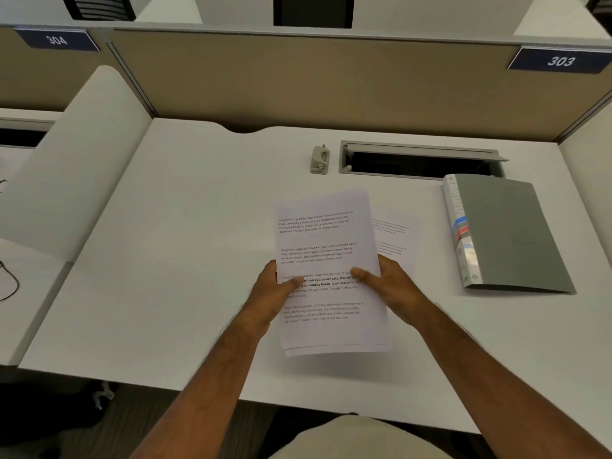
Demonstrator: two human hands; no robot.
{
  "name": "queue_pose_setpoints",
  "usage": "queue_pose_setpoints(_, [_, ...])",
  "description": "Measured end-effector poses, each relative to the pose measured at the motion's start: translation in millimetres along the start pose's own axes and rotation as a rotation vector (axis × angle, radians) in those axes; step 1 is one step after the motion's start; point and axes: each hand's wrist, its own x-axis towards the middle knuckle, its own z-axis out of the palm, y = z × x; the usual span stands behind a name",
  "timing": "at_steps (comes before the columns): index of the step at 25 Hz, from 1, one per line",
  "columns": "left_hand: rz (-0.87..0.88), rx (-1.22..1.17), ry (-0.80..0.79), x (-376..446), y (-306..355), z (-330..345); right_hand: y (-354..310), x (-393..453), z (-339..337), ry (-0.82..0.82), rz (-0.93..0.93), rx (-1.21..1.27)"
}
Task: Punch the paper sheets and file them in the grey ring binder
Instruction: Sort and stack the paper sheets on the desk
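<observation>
- fingers were mostly hidden under the paper sheets (326,260), only both thumbs showed on top, pressed onto the printed side, so each hand was clamped on the stack with thumb above and fingers below
- left hand (270,294) held the left long edge about halfway down, right hand (390,288) held the right long edge at about the same height
- the stack was lifted off the desk (185,246), tilted a bit, with a soft shadow under its near edge. the sheets weren't squared up, a second edge peeked out along the bottom
- one more printed sheet (395,236) lay flat on the desk, half tucked behind the right side of the held stack
- the grey ring binder (510,233) lay shut and flat on the right, spine with the coloured labels facing the sheets, well apart from the right hand. its far corner sat just beside the open cable slot (420,160)
- the hole punch (320,159), small and grey, stood near the back of the desk, just left of the cable slot and beyond the top edge of the stack
- plenty of bare desk on the left up to the curved white side panel (82,160), and a decent strip between the stack and the binder
- beige divider wall (314,81) ran along the back with number plates 304 (57,39) and 303 (560,61)
- a dark cable (10,279) showed at the far left edge
</observation>
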Motion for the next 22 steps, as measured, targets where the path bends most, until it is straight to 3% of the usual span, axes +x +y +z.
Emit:
queue_pose_setpoints(8, [0.189,-0.026,0.086,-4,18,-20,-18,13,25,0.095,-0.119,-0.168])
queue_pose_setpoints(15, [0.404,0.018,0.309,-7,55,-48,-57,36,52,0.125,-0.308,-0.239])
queue_pose_setpoints(22, [0.234,0.070,0.287,10,29,-50,-36,51,62,0.071,-0.231,-0.346])
